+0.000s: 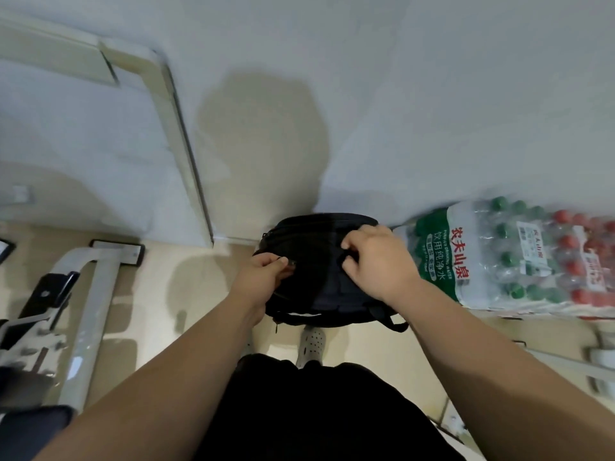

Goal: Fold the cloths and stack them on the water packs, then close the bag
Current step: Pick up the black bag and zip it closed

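Fingers (pixel 280 261) of the left hand (pixel 263 276) are pinching a small dark zipper pull (pixel 292 263) on the black bag (pixel 316 281). Fingers (pixel 351 242) of the right hand (pixel 379 261) are curling tight and gripping a fold of the bag's cloth, a little way to the right of the pull. The bag is lying right under both sets of fingers, on the pale tile floor (pixel 199 294). It is looking soft, round and puffy, with a thin strap (pixel 392 322) hanging at its near edge.

Just past the right fingers, the water packs (pixel 472 261) are sitting side by side, wrapped in shiny clear plastic. The nearer pack is almost touching the bag. Its green and white label (pixel 446 257) is showing red signs "农夫山泉", white signs "饮用纯净水" and the words "PURIFIED DRINKING WATER". Round green caps (pixel 499 204) are poking up in that pack, and round red caps (pixel 562 216) in the pack farther right. Below the fingers, a pale shoe (pixel 312 341) with little holes is peeking out from under the bag.
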